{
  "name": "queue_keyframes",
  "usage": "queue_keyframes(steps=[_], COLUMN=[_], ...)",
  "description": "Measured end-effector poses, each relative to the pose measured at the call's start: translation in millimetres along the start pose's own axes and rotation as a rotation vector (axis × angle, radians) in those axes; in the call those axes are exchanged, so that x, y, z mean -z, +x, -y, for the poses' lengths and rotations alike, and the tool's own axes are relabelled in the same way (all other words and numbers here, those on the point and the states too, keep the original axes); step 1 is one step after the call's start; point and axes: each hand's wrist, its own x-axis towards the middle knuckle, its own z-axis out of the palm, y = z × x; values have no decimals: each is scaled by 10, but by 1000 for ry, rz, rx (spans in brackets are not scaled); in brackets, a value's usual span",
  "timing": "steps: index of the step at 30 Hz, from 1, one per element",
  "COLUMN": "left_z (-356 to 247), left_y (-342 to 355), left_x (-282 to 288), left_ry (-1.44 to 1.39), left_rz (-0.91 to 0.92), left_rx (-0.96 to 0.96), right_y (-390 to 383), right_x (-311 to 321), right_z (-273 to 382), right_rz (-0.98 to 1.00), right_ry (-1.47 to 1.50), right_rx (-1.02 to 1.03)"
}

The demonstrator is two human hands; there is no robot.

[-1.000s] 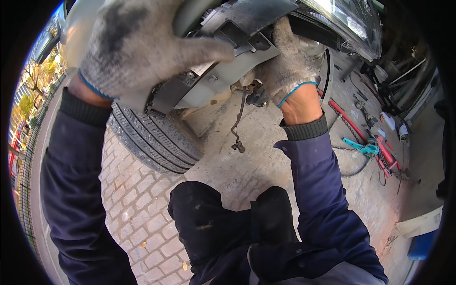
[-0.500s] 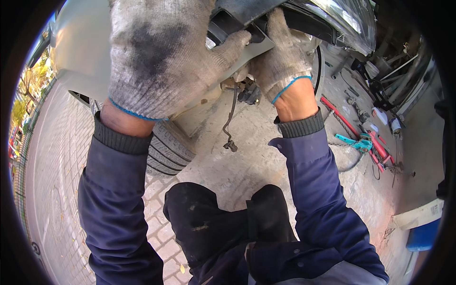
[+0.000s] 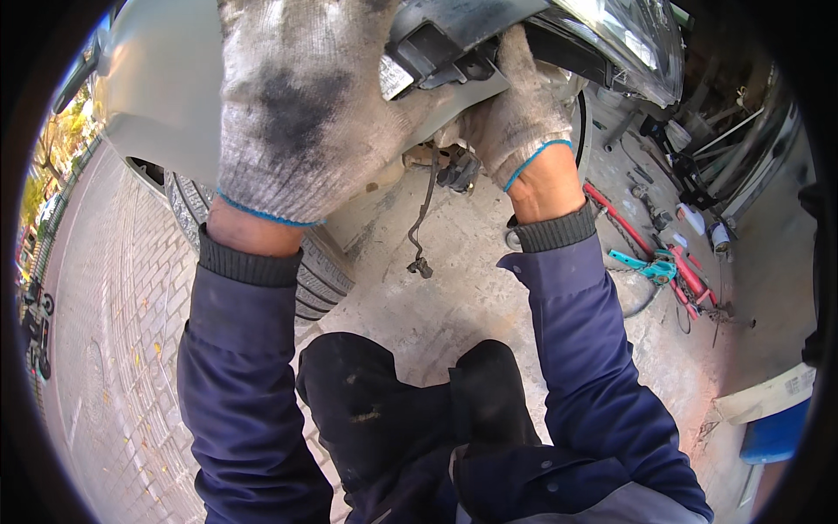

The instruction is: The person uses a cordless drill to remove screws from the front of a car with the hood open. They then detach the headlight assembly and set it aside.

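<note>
A silver-grey car fender point(image 3: 161, 96) fills the upper left, its corner reaching under a dark plastic bracket point(image 3: 429, 48) beside the headlight point(image 3: 633, 44). My left hand point(image 3: 301, 105), in a dirty white knit glove, lies flat over the fender; its thumb points toward the bracket and the fingertips run out of view at the top. My gloved right hand point(image 3: 522, 118) grips the fender's corner from below, one finger stretched up beside the bracket. Its other fingers are hidden behind the panel. A wire with a connector point(image 3: 422, 267) hangs below, between my hands.
A tyre point(image 3: 319, 279) stands under the fender, beside my left forearm. On the concrete to the right lie a red bar point(image 3: 620, 218), a turquoise tool point(image 3: 646, 265) and a chain. A blue container point(image 3: 775, 434) sits at the lower right. Brick paving point(image 3: 122, 332) spreads to the left.
My left hand has shifted slightly right and down along the fender, its thumb now lower against the panel. My right hand stays at the corner. The view has turned a little.
</note>
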Motion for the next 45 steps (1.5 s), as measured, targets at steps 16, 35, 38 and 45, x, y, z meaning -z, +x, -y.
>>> queue_keyframes(steps=[16, 35, 38, 45], left_z=[-52, -256, -270, -282], left_y=[-179, -66, -58, -55], left_x=[-87, 315, 315, 400], left_ry=[68, -266, -215, -175], left_rz=[1, 178, 201, 302], left_rx=[86, 250, 250, 262], right_y=[-39, -95, -115, -220], right_x=[149, 337, 396, 331], right_z=[32, -80, -89, -59], right_rz=[-22, -94, 27, 54], right_ry=[-98, -557, -1317, -1567], right_rx=[-22, 108, 446, 645])
